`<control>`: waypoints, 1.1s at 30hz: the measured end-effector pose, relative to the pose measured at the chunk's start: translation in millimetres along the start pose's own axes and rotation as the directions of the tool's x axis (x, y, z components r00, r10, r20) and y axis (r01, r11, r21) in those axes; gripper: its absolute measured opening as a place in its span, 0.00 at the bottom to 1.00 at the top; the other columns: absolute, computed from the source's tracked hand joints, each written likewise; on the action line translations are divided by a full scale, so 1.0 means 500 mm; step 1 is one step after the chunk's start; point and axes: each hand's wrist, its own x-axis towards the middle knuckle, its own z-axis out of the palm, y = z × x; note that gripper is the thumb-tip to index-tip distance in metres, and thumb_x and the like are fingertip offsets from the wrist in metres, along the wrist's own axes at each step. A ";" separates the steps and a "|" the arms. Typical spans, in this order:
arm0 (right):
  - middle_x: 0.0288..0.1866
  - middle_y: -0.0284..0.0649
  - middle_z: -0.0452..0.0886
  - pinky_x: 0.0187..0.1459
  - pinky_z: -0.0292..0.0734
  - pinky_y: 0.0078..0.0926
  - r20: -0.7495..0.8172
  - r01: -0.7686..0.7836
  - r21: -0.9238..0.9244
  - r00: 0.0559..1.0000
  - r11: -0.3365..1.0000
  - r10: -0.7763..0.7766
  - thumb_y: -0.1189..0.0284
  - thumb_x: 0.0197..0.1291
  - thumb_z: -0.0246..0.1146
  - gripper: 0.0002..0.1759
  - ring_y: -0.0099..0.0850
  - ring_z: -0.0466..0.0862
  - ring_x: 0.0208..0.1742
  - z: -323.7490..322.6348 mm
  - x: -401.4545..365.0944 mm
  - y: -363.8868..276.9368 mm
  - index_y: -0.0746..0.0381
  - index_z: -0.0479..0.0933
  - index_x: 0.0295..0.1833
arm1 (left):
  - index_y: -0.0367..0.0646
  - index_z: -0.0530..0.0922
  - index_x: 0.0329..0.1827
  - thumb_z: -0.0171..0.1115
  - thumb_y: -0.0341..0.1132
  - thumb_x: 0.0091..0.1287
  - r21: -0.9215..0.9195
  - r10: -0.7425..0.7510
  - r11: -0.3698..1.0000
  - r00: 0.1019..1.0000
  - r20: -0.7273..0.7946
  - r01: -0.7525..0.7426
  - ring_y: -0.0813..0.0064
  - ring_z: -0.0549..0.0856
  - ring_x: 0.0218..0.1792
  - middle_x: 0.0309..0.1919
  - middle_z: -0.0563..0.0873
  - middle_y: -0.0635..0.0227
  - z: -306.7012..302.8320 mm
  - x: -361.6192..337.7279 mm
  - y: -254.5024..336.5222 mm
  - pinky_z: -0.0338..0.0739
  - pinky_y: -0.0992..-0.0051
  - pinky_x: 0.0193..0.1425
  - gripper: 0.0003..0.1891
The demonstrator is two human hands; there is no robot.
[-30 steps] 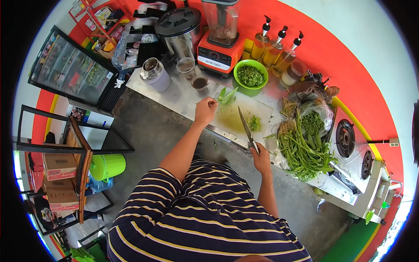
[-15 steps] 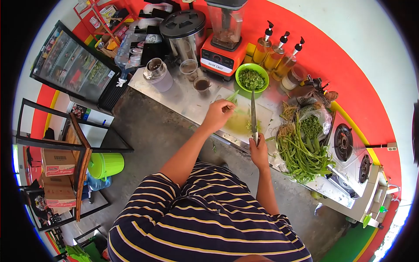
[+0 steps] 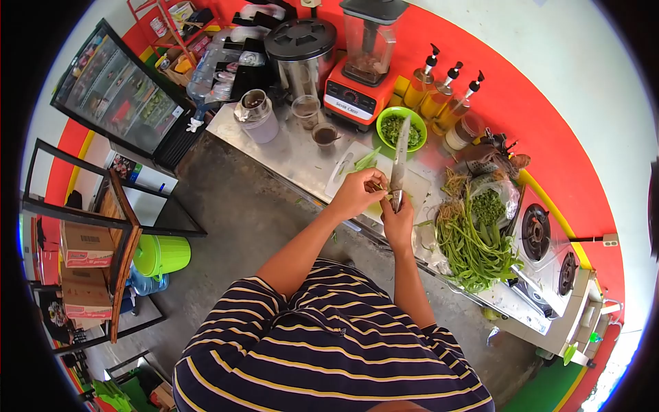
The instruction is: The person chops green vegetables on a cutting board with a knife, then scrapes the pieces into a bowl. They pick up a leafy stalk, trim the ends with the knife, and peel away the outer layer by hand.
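My right hand (image 3: 398, 218) is closed around the handle of a kitchen knife (image 3: 401, 156), its blade pointing away from me and crossing in front of the green bowl. Close beside the handle, the fingers of my left hand (image 3: 358, 193) are pinched together; what is between them is too small to make out. Under both hands lies a white cutting board (image 3: 417, 184), partly covered by them. Some long green leaves (image 3: 367, 160) rest on its far left part. Beyond the board, the lime-green bowl (image 3: 421, 143) holds chopped greens (image 3: 393, 129).
On the right, a heap of leafy stems (image 3: 473, 240) lies beside a plastic bag of greens (image 3: 489, 206) and a gas stove (image 3: 537, 230). A red blender (image 3: 353, 93), pump bottles (image 3: 437, 98) and a cup of dark liquid (image 3: 324, 134) stand along the steel counter (image 3: 292, 152).
My left hand has moved right, toward the knife. The knife has come up and nearer my left hand, its blade now overlapping the bowl. The whole view has shifted slightly.
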 end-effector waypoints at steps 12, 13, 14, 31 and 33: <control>0.24 0.27 0.70 0.21 0.61 0.17 0.112 -0.038 0.170 0.994 0.985 0.019 0.72 0.71 0.64 0.08 0.15 0.67 0.20 0.047 0.006 -0.007 0.64 0.75 0.47 | 0.35 0.78 0.46 0.69 0.25 0.63 -0.042 -0.091 0.995 0.991 -0.094 0.087 0.78 0.87 0.39 0.38 0.89 0.61 -0.054 -0.024 -0.001 0.81 0.77 0.46 0.10; 0.24 0.27 0.70 0.21 0.60 0.17 0.119 -0.056 0.217 0.992 0.975 0.031 0.72 0.71 0.63 0.07 0.15 0.66 0.20 0.049 0.006 -0.007 0.65 0.75 0.47 | 0.35 0.79 0.46 0.70 0.25 0.64 -0.106 -0.093 0.991 0.989 -0.116 0.080 0.78 0.87 0.39 0.38 0.89 0.61 -0.052 -0.024 -0.009 0.81 0.77 0.46 0.10; 0.24 0.27 0.70 0.21 0.60 0.17 0.117 -0.054 0.218 0.993 0.974 0.029 0.72 0.71 0.63 0.07 0.15 0.66 0.20 0.051 0.007 -0.009 0.65 0.75 0.47 | 0.34 0.79 0.46 0.70 0.25 0.65 -0.170 -0.096 0.983 0.986 -0.137 0.072 0.77 0.87 0.39 0.38 0.89 0.61 -0.049 -0.023 -0.016 0.81 0.77 0.46 0.10; 0.23 0.27 0.72 0.21 0.62 0.19 0.032 -0.086 0.205 0.996 0.975 0.081 0.72 0.70 0.63 0.07 0.16 0.68 0.20 0.022 0.003 0.046 0.65 0.76 0.46 | 0.34 0.83 0.46 0.64 0.34 0.72 -0.099 -0.207 0.977 0.962 -0.180 0.191 0.82 0.83 0.37 0.38 0.90 0.65 0.020 -0.020 -0.109 0.76 0.79 0.43 0.10; 0.22 0.27 0.72 0.22 0.63 0.19 0.000 -0.077 0.188 0.997 0.979 0.078 0.71 0.70 0.63 0.07 0.16 0.68 0.20 0.016 -0.007 0.056 0.65 0.77 0.46 | 0.34 0.83 0.43 0.62 0.33 0.73 -0.078 -0.140 0.989 0.969 -0.202 0.127 0.83 0.83 0.35 0.37 0.90 0.64 0.024 -0.018 -0.114 0.76 0.79 0.40 0.09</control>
